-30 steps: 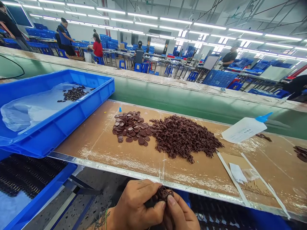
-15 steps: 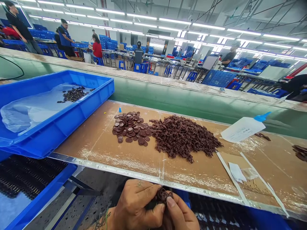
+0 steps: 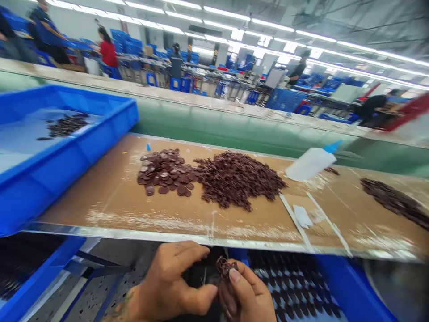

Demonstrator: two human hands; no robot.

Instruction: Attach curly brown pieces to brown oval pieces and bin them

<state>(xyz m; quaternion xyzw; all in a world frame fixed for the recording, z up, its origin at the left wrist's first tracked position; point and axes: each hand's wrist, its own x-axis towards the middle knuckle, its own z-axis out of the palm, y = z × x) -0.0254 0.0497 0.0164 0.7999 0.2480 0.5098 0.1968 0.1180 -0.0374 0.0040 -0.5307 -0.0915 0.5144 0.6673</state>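
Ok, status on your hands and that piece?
Right hand pinching small dark-brown curly piece. Left hand close beside it. Metal-edged brown board just beyond, hands below it.

Left hand curled, knuckles up — right hand just beside it, thumb and fingers pinched.

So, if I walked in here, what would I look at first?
Two dark brown heaps in the middle of the brown work surface catch the eye: flat round discs on the left, touching small tangled pieces on the right. A bright blue plastic tray sits to their left. At the bottom, the left hand and right hand are close around a small dark piece.
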